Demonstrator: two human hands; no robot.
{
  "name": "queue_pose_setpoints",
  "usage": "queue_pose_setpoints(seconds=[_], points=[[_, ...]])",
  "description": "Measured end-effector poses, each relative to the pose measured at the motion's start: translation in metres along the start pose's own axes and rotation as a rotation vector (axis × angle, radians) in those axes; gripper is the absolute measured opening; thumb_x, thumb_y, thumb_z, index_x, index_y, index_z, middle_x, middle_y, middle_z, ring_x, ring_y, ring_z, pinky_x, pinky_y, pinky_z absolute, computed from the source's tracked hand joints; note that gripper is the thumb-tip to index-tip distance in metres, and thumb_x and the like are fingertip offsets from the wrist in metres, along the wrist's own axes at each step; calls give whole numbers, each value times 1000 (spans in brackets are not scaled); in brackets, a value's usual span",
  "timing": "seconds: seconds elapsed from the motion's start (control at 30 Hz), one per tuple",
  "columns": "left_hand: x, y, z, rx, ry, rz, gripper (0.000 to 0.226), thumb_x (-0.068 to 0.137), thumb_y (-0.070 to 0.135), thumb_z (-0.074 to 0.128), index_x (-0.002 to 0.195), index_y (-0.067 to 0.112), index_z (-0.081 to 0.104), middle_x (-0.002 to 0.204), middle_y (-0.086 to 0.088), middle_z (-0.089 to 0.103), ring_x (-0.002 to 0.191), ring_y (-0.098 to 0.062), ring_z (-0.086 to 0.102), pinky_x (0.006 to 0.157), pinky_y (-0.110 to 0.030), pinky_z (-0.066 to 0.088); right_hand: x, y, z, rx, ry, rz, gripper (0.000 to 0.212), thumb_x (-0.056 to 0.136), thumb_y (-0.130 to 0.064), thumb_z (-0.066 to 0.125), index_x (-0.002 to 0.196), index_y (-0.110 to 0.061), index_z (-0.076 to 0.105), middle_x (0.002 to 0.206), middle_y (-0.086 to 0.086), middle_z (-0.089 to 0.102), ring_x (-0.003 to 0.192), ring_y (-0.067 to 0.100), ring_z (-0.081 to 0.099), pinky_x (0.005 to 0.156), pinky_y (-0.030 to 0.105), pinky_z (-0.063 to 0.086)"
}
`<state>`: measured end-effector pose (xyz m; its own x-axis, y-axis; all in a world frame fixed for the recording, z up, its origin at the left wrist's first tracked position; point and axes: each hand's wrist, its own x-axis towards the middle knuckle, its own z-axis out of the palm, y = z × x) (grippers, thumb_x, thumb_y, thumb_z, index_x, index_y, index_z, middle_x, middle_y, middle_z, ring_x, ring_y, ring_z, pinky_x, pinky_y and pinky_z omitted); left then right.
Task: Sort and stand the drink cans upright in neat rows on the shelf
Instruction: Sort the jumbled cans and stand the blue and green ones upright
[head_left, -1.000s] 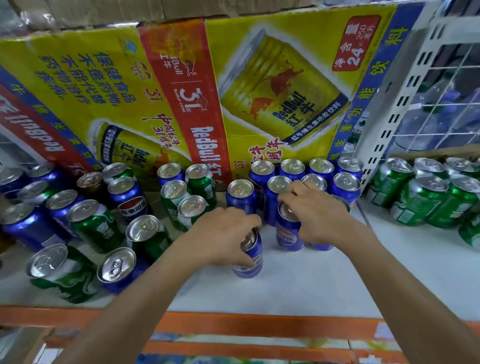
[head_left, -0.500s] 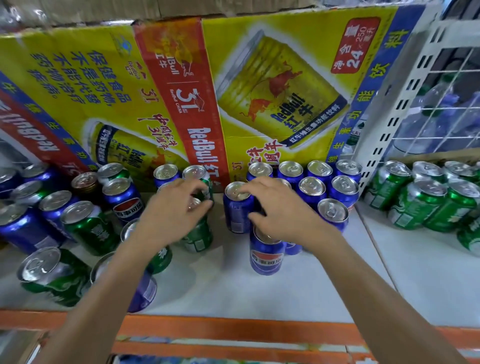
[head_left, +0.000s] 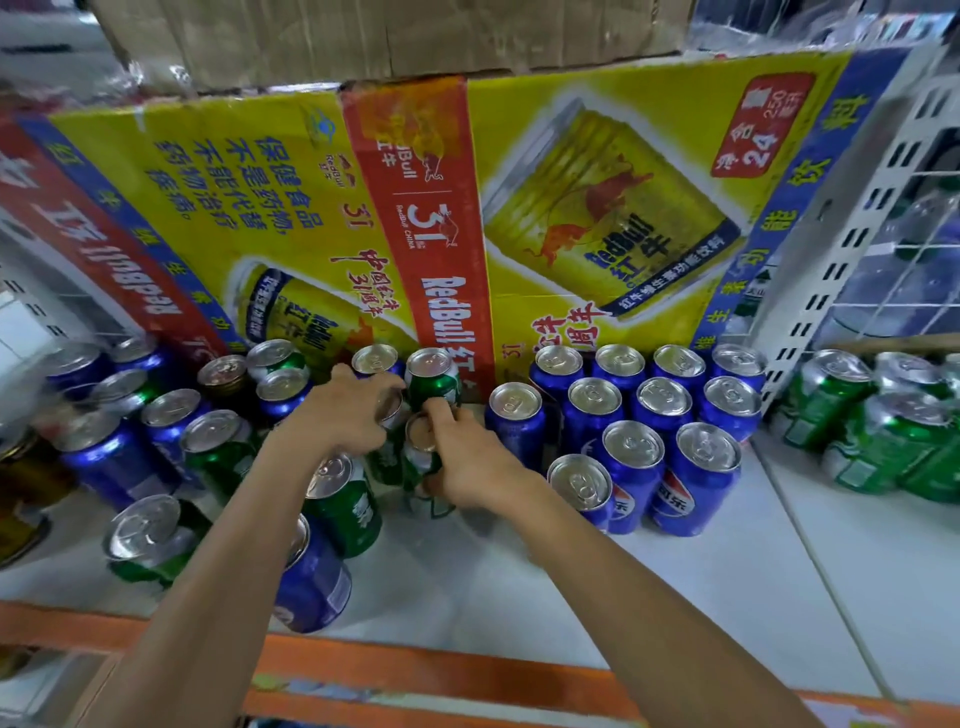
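Two bare hands work among drink cans on a white shelf (head_left: 727, 597) with an orange front edge. At centre frame, the right hand (head_left: 475, 462) wraps its fingers (head_left: 441, 415) around an upright green can (head_left: 422, 457), thumb low on its side and forefinger on the rim. Just left, the left hand (head_left: 337, 415) curls its fingers over the top of another can (head_left: 389, 410), mostly hidden; its colour cannot be told. Both forearms reach up from the lower edge, converging. To the right of centre, blue Pepsi cans (head_left: 649, 415) stand upright in tidy rows. At left, blue and green cans (head_left: 171, 447) sit mixed and leaning. More green cans (head_left: 857, 431) fill the far right. Behind, a yellow carton (head_left: 597, 208) reads "RedBull" and "24".
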<state>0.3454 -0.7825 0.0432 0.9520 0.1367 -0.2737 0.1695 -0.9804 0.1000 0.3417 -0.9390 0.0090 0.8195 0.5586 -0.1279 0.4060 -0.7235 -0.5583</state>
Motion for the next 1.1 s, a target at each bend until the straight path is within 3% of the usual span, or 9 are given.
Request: queue_pose_setpoints(seconds=[0.13,0.3,0.4,0.53,0.7,0.8,0.87,0.97,1.1], points=[[-5,7,5,36,52,36,69,71,27,74,127,37,35,120,-11,49,102,-34,56,83,-44,50,-6,2,-10,16,32,52,76,80,-15,70,140,-19,24,131,17,41,118,41,47,94,43,42],[-25,17,-29,-26,158,85,63,59,43,80,114,41,50,105,-1,64,95,-28,60,74,-34,47,-23,-4,-52,116,119,-58,79,73,-13,74,138,-26,30,124,7,52,112,27,50,86,36,47],[-49,30,-56,92,323,124,63,65,48,78,121,41,49,114,-1,63,102,-29,59,79,-37,49,-40,-2,-80,205,225,-125,78,71,-12,76,135,-29,35,126,0,55,112,21,52,88,37,49],[-80,67,-78,87,489,164,84,65,62,73,136,37,38,133,2,55,115,-27,55,85,-38,46,-74,18,-107,413,444,-125,76,64,-14,83,130,-28,47,115,-15,58,105,6,55,86,15,44],[-80,133,-80,-214,455,401,79,51,74,66,119,35,58,108,15,58,98,-10,53,79,-29,40,-113,66,-134,633,689,-49,78,56,-9,87,123,-26,52,113,-12,61,104,7,57,87,21,47],[-72,182,-70,-269,446,507,85,49,73,68,123,34,57,119,12,58,108,-10,51,83,-24,34,-141,101,-151,711,814,-3,71,57,-9,88,115,-31,53,112,-11,62,106,7,57,89,24,47],[-67,217,-63,-303,409,559,79,53,68,78,121,34,57,111,14,55,101,-6,48,80,-22,32,-163,128,-161,717,866,33,67,57,-13,88,110,-35,53,111,-11,64,107,8,58,93,30,48],[-57,271,-46,-272,372,650,76,52,73,74,117,36,58,111,10,58,100,-11,52,80,-27,39,-198,167,-172,696,914,114,65,55,-23,90,107,-39,55,109,-13,65,107,10,60,95,40,49],[-47,337,-17,-245,295,738,71,48,76,67,106,37,60,102,12,61,95,-11,57,81,-32,47,-244,217,-179,627,964,197,65,57,-16,89,104,-44,52,108,-16,63,105,5,58,95,37,49]])
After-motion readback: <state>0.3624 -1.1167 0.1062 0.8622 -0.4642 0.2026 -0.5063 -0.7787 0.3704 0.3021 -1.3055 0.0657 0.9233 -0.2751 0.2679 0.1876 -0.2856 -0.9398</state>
